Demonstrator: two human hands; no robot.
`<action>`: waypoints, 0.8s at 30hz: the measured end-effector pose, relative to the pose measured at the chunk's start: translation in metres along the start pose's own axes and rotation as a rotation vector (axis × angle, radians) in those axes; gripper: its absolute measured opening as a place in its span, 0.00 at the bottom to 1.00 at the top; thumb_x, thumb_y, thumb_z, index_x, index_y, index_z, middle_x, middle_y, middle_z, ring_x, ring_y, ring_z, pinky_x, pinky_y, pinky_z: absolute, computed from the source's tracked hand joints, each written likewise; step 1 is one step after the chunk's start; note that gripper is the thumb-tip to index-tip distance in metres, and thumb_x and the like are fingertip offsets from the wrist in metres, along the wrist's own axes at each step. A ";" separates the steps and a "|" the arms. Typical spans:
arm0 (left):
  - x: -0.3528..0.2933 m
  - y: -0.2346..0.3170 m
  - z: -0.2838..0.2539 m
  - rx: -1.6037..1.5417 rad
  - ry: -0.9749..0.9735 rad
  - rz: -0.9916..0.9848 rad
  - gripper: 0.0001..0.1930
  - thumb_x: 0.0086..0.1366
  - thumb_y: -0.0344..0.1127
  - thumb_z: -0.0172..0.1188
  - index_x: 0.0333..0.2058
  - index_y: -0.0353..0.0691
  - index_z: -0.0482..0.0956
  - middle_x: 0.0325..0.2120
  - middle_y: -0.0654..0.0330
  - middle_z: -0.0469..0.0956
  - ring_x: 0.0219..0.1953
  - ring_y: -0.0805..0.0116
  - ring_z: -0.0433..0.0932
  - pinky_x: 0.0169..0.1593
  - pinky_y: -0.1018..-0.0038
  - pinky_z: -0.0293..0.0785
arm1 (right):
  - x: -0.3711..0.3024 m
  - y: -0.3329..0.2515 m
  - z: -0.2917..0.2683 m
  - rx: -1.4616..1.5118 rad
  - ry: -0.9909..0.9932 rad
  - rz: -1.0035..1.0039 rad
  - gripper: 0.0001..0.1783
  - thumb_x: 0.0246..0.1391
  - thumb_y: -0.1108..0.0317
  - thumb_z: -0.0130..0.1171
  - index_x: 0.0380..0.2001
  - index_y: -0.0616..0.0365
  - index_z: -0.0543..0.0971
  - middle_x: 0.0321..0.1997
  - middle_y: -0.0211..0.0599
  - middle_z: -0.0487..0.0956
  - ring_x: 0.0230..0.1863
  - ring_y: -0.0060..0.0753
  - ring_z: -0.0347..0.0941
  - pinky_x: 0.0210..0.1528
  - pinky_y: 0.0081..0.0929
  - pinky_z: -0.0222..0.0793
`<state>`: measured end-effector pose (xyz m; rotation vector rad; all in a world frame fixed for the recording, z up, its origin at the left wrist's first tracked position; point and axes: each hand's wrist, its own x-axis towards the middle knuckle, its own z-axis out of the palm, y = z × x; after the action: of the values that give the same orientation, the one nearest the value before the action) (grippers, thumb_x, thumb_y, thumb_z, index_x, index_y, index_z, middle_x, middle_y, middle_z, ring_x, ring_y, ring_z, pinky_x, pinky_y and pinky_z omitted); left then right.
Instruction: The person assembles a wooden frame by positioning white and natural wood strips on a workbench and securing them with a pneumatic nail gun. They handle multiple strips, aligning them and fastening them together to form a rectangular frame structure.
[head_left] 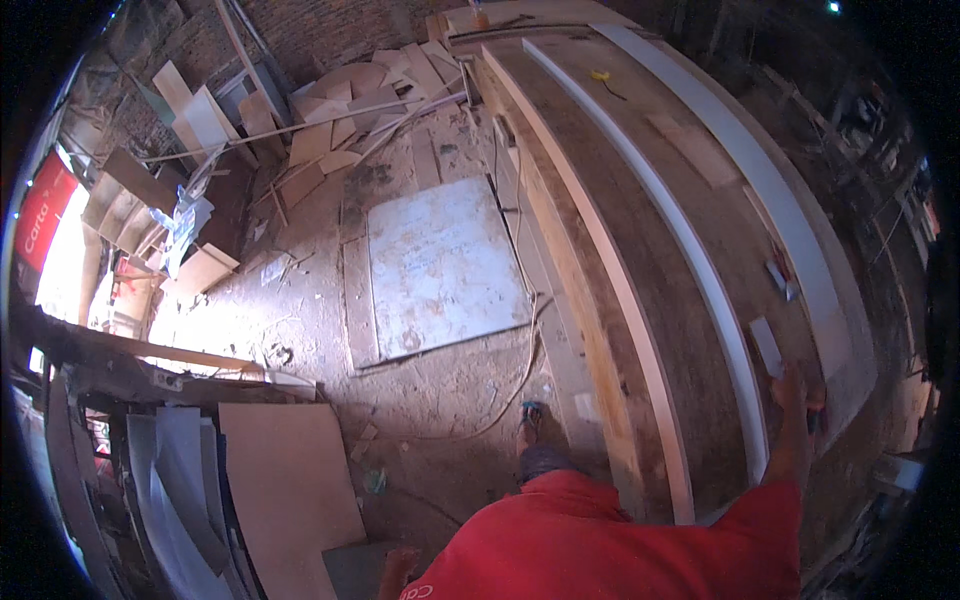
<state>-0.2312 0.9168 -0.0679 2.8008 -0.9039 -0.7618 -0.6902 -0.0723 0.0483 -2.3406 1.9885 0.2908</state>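
My right hand (789,389) is over the long wooden workbench (690,330) on the right, its fingers closed at the near end of a small flat white rectangular piece (766,347). Something dark and red (813,418) shows beside that hand, too small to make out. A long white strip (660,205) lies left of the hand, and a broader white board (740,140) runs along its right. Low in the picture, my left hand (402,562) hangs beside my red shirt; its fingers are hard to see.
A wood-coloured strip (590,220) runs along the bench's left side. A white panel (445,265) lies on the dusty floor with a cable (525,370) beside it. Wood offcuts (345,115) are heaped at the back. Sheets (290,490) lean at lower left. A small bladed tool (782,280) lies on the bench.
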 end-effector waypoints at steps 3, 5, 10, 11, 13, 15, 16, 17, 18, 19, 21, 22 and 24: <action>0.063 0.000 -0.022 -0.073 0.087 0.103 0.09 0.66 0.40 0.63 0.40 0.47 0.89 0.43 0.53 0.86 0.43 0.54 0.84 0.49 0.61 0.81 | 0.034 -0.019 -0.021 0.614 0.246 0.203 0.39 0.54 0.47 0.71 0.64 0.53 0.72 0.59 0.48 0.77 0.62 0.49 0.73 0.63 0.46 0.69; 0.104 0.004 -0.027 -0.249 -0.034 -0.169 0.09 0.66 0.40 0.64 0.38 0.46 0.89 0.41 0.53 0.86 0.42 0.53 0.84 0.48 0.60 0.81 | 0.083 -0.062 -0.063 0.916 0.176 0.285 0.37 0.54 0.44 0.69 0.62 0.50 0.73 0.56 0.44 0.78 0.58 0.44 0.74 0.59 0.45 0.70; 0.235 0.019 -0.126 -0.385 -0.097 -0.458 0.09 0.65 0.41 0.65 0.33 0.44 0.90 0.38 0.52 0.87 0.39 0.49 0.85 0.46 0.59 0.82 | 0.082 -0.249 -0.154 1.635 -0.040 0.255 0.34 0.56 0.34 0.63 0.57 0.44 0.76 0.49 0.37 0.81 0.49 0.37 0.78 0.52 0.43 0.72; 0.266 0.012 -0.146 -0.465 -0.132 -0.427 0.09 0.65 0.41 0.65 0.33 0.44 0.90 0.37 0.52 0.87 0.39 0.49 0.85 0.46 0.58 0.82 | 0.063 -0.298 -0.195 1.717 -0.146 0.279 0.34 0.57 0.33 0.61 0.57 0.44 0.77 0.48 0.36 0.82 0.49 0.36 0.78 0.51 0.43 0.73; 0.331 -0.023 -0.156 0.115 -0.216 0.045 0.09 0.62 0.41 0.65 0.37 0.46 0.90 0.37 0.53 0.87 0.40 0.50 0.86 0.45 0.60 0.82 | 0.060 -0.375 -0.229 1.866 -0.319 0.201 0.35 0.59 0.31 0.58 0.58 0.43 0.77 0.49 0.36 0.82 0.49 0.36 0.79 0.51 0.43 0.74; 0.392 -0.051 -0.168 0.363 -0.140 0.352 0.11 0.60 0.41 0.65 0.40 0.47 0.89 0.37 0.54 0.87 0.40 0.51 0.86 0.46 0.60 0.82 | 0.066 -0.431 -0.244 2.005 -0.422 0.008 0.34 0.61 0.31 0.56 0.59 0.43 0.76 0.52 0.37 0.82 0.51 0.38 0.79 0.51 0.44 0.76; 0.419 -0.061 -0.180 0.322 -0.030 0.422 0.12 0.59 0.41 0.65 0.41 0.48 0.89 0.37 0.54 0.87 0.41 0.52 0.86 0.47 0.61 0.82 | 0.064 -0.457 -0.252 2.051 -0.407 0.013 0.35 0.62 0.31 0.54 0.60 0.44 0.76 0.53 0.39 0.82 0.52 0.40 0.79 0.52 0.44 0.76; 0.443 -0.077 -0.200 0.286 0.072 0.492 0.14 0.59 0.41 0.65 0.43 0.48 0.88 0.38 0.54 0.87 0.41 0.52 0.86 0.47 0.61 0.82 | 0.058 -0.485 -0.261 2.102 -0.394 0.027 0.36 0.64 0.31 0.53 0.61 0.45 0.75 0.54 0.42 0.81 0.53 0.41 0.79 0.52 0.45 0.77; 0.477 -0.090 -0.226 0.045 -0.010 0.258 0.14 0.59 0.41 0.64 0.44 0.49 0.88 0.38 0.55 0.87 0.42 0.54 0.86 0.49 0.61 0.81 | 0.054 -0.518 -0.271 2.162 -0.370 0.027 0.36 0.65 0.32 0.51 0.63 0.46 0.75 0.55 0.44 0.81 0.54 0.42 0.79 0.53 0.45 0.77; 0.507 -0.097 -0.248 0.097 -0.063 0.315 0.14 0.60 0.43 0.64 0.43 0.49 0.88 0.39 0.55 0.87 0.43 0.54 0.86 0.50 0.60 0.81 | 0.048 -0.544 -0.278 2.231 -0.378 -0.061 0.37 0.65 0.32 0.51 0.64 0.48 0.74 0.55 0.46 0.81 0.53 0.43 0.79 0.53 0.46 0.77; 0.574 -0.118 -0.305 0.318 -0.184 0.500 0.13 0.62 0.46 0.65 0.41 0.48 0.88 0.39 0.56 0.87 0.44 0.54 0.86 0.52 0.59 0.80 | 0.037 -0.587 -0.288 2.345 -0.385 -0.237 0.39 0.66 0.33 0.50 0.66 0.50 0.72 0.57 0.50 0.80 0.53 0.45 0.80 0.54 0.47 0.78; 0.611 -0.125 -0.335 0.326 -0.220 0.498 0.14 0.63 0.48 0.65 0.40 0.47 0.89 0.40 0.56 0.88 0.45 0.54 0.85 0.54 0.59 0.80 | 0.033 -0.597 -0.287 2.392 -0.413 -0.216 0.39 0.67 0.34 0.49 0.68 0.52 0.69 0.58 0.53 0.79 0.53 0.47 0.79 0.53 0.48 0.79; 0.681 -0.123 -0.384 -0.004 -0.143 0.081 0.17 0.59 0.50 0.70 0.40 0.45 0.89 0.41 0.53 0.87 0.45 0.50 0.85 0.53 0.58 0.80 | 0.037 -0.625 -0.288 2.441 -0.459 -0.221 0.41 0.68 0.35 0.48 0.70 0.55 0.65 0.59 0.57 0.77 0.52 0.51 0.80 0.50 0.50 0.82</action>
<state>0.4967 0.6066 -0.0567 2.7159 -1.0297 -0.9599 -0.0401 -0.0511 0.2753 -0.5361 0.4746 -0.9284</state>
